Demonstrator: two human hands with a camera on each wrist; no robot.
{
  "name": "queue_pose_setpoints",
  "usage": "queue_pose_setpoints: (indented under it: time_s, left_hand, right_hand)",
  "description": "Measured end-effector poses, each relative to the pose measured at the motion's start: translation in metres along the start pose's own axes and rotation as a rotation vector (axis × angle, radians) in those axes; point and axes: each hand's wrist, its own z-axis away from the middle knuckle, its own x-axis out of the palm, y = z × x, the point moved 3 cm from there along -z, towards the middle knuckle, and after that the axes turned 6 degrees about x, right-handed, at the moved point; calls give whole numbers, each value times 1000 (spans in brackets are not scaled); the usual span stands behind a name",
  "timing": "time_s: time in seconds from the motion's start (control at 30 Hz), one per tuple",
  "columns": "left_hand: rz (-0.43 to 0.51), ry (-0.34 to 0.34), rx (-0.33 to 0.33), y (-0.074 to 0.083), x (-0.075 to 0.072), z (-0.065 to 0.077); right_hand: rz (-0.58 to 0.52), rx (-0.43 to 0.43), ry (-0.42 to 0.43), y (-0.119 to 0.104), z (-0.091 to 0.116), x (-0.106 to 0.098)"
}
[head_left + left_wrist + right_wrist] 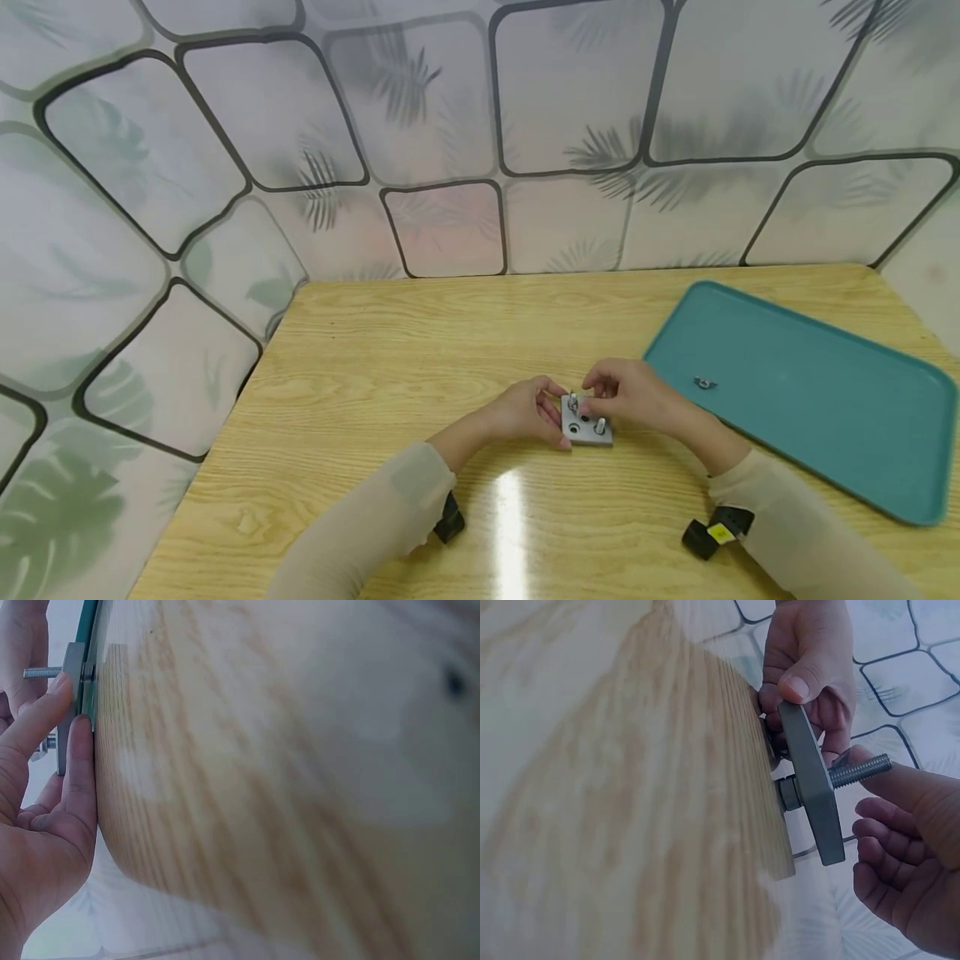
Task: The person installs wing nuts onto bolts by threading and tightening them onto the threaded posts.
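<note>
My left hand [528, 412] holds a small grey metal plate [588, 438] by its left edge, thumb on top and fingers beneath. Two bolts stand up through the plate, and open holes show beside them. The nearer bolt [862, 771] has a bare thread, with its head [787, 793] under the plate. On the farther bolt sits a wing nut [573, 403], partly covered by fingers in the right wrist view. My right hand [637, 396] reaches over the plate from the right, thumb and index fingertip at that wing nut, the other fingers curled.
A teal tray [817, 400] lies on the right of the wooden table [405, 350], close to my right forearm. One loose wing nut [705, 382] rests on it near the left edge. A patterned wall covering [450, 233] rises behind the table.
</note>
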Motion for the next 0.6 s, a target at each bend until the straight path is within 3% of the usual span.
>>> queue_pose_setpoints:
  time_s: [0.17, 0.6]
  left_hand:
    - [-10, -2, -4, 0, 0, 0]
    - [-28, -5, 12, 1, 0, 0]
  right_hand:
    - [61, 23, 7, -3, -3, 2]
    - [28, 5, -25, -6, -2, 2]
